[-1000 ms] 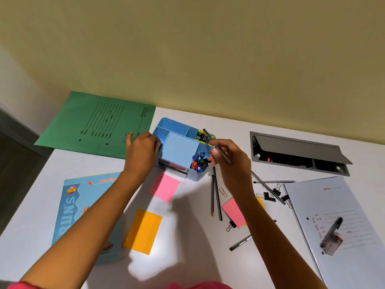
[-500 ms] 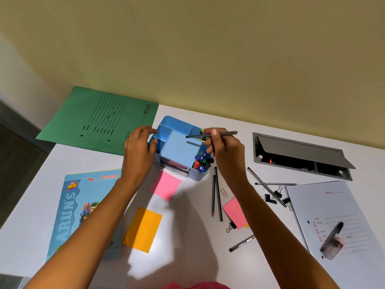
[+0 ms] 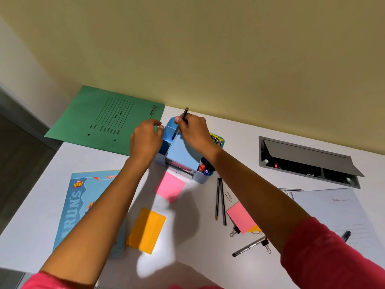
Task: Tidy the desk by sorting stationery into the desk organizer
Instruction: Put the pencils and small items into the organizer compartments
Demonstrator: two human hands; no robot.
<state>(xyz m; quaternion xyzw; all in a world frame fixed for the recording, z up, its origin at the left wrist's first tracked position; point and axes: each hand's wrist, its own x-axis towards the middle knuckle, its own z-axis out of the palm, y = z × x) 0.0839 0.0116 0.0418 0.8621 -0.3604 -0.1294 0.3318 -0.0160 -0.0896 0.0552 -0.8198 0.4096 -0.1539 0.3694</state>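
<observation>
Head view, nearest first: shows loose stationery on the bench (image 3: 245, 142): an orange sticky note (image 3: 145, 230), a black pen (image 3: 249, 248), a binder clip (image 3: 234, 232) touching a pink sticky pad (image 3: 240, 217), two pencils (image 3: 219, 199) side by side with a paper clip (image 3: 228, 196) just beside them, and a single pink sticky note (image 3: 169, 186) just in front of the desk organizer (image 3: 183, 151). Off to the left, a blue notebook (image 3: 83, 205); off to the right, a white file (image 3: 333, 209).

Further in, the blue organizer, with markers (image 3: 205, 168) standing in its front right compartment and the right forearm crossing above them. Holds the pencil (image 3: 179, 126) steeply tilted over the rear left compartment, lower end below the rim, upper end poking past the knuckles.

Likely trouble from here: a release too early, tip caught on a divider, then a topple backward onto the bench; or a forearm dragged across the markers, knocking them or the light organizer askew.

Hands close together, not touching. Right hand (image 3: 195, 132) pinches the pencil between thumb and fingertips, wrist bent downward. Left hand (image 3: 145, 138) braces against the organizer's left wall, fingers only lightly bent, gripping nothing.

Beyond, against the wall, a green file (image 3: 108, 117) and a grey cable hatch (image 3: 308, 159).
</observation>
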